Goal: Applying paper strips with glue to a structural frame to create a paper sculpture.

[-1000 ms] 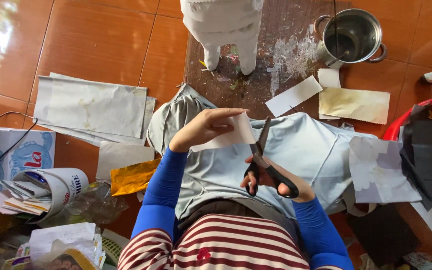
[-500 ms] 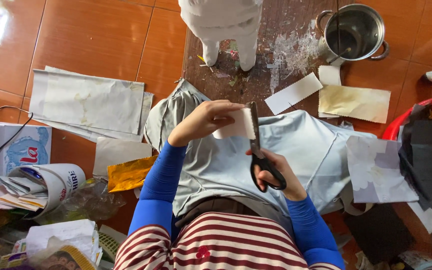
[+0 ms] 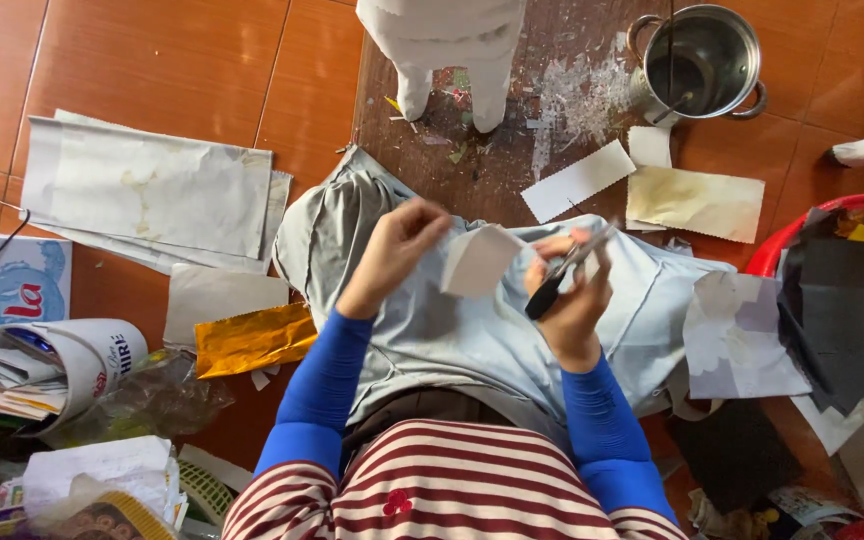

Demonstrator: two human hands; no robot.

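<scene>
Left hand (image 3: pixel 399 247): raised over the lap, fingers curled, fingertips pinching the edge of a small paper piece (image 3: pixel 479 260).
Paper piece: pale, roughly square, held up between the two hands above the grey cloth (image 3: pixel 432 330).
Right hand (image 3: pixel 570 295): closed around black-handled scissors (image 3: pixel 564 272), blades pointing up and to the right, just beside the paper piece.
Grey cloth: spread across the lap, reaching onto the floor.
Floor ahead: white paper strip (image 3: pixel 578 180) and yellowed sheet (image 3: pixel 694 203) lying near a steel pot (image 3: pixel 697 58).
Left side: stack of large stained sheets (image 3: pixel 147 187), gold foil wrapper (image 3: pixel 252 338).
Right side: red basket (image 3: pixel 832 212) holding dark sheets.
</scene>
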